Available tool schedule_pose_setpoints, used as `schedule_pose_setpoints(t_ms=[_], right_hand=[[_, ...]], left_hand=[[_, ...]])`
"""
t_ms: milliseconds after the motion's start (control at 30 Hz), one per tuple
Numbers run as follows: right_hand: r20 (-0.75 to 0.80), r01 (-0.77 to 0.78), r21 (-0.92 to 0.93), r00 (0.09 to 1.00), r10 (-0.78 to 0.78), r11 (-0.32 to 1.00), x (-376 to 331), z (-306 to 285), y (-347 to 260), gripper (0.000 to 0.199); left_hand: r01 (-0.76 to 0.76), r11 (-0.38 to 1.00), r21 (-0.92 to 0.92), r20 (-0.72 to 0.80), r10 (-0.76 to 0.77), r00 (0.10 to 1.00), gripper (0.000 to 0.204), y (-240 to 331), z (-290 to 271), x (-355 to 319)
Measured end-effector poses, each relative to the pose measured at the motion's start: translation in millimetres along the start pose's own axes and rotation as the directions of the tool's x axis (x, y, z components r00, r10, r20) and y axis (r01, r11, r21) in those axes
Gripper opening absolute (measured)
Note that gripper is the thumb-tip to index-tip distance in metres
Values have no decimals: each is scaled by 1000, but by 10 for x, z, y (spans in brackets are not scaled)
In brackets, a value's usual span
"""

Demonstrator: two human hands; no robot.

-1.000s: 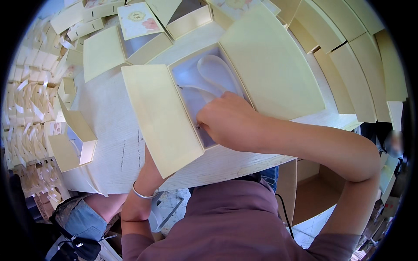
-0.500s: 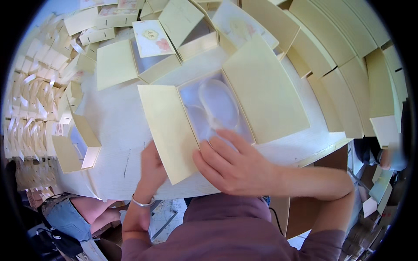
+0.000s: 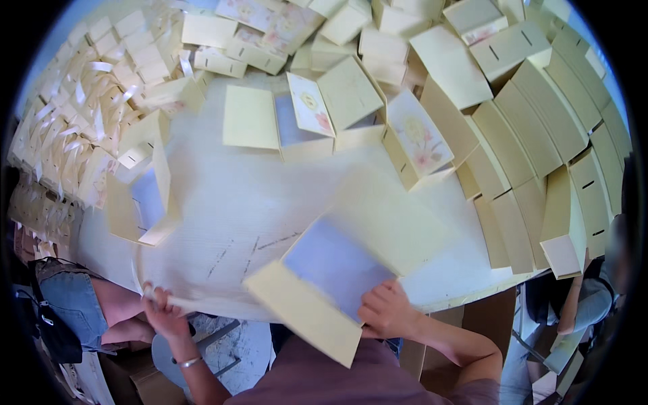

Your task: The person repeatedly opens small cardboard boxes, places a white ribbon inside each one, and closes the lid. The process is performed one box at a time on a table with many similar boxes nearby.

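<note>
An open cream cardboard box (image 3: 307,310) with a lilac inside tilts over the table's front edge, its flaps spread to both sides. My right hand (image 3: 386,310) is closed on its near right edge, thumb outside and fingers over the rim. No white loop shows inside the box. At the front left, beyond the table's edge, my left hand (image 3: 167,316) has curled fingers around a pale, motion-blurred strip that looks like white ribbon (image 3: 192,305). Another thin ribbon (image 3: 139,266) hangs over the edge near those fingers.
A smaller open box (image 3: 145,199) stands at the left, before heaps of ribboned boxes (image 3: 67,142). Open boxes with floral panels (image 3: 307,101) stand at the back. Rows of cream boxes (image 3: 533,128) line the right. Other people sit at both sides.
My left hand has gone from beside the box out to the left. The white loop inside the box is gone. The box has turned and come nearer; my right hand has shifted to its edge.
</note>
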State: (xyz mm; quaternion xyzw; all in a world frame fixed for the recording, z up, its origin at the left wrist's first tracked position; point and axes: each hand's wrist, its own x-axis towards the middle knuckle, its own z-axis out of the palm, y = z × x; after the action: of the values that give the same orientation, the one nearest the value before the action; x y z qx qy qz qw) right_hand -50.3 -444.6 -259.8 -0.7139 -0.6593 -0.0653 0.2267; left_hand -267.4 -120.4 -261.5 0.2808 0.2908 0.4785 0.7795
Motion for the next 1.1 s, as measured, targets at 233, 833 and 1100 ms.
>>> schedule_pose_setpoints(t_ms=[233,833,1100], right_hand=[[46,315,28,948,-316,949,1218,619,156,31],[-144,-135,329,971,191,934,1346,776,456,31],[-143,-85,316,980,136,945,1255,875,565,28]], left_hand=[[-499,850,168,-241,526,815,23,661,-702,170],[-481,-799,361,871,473,-132,42,889,769,-444],[-930,-337,-149,988,-20,-151,47,248,2992,144]])
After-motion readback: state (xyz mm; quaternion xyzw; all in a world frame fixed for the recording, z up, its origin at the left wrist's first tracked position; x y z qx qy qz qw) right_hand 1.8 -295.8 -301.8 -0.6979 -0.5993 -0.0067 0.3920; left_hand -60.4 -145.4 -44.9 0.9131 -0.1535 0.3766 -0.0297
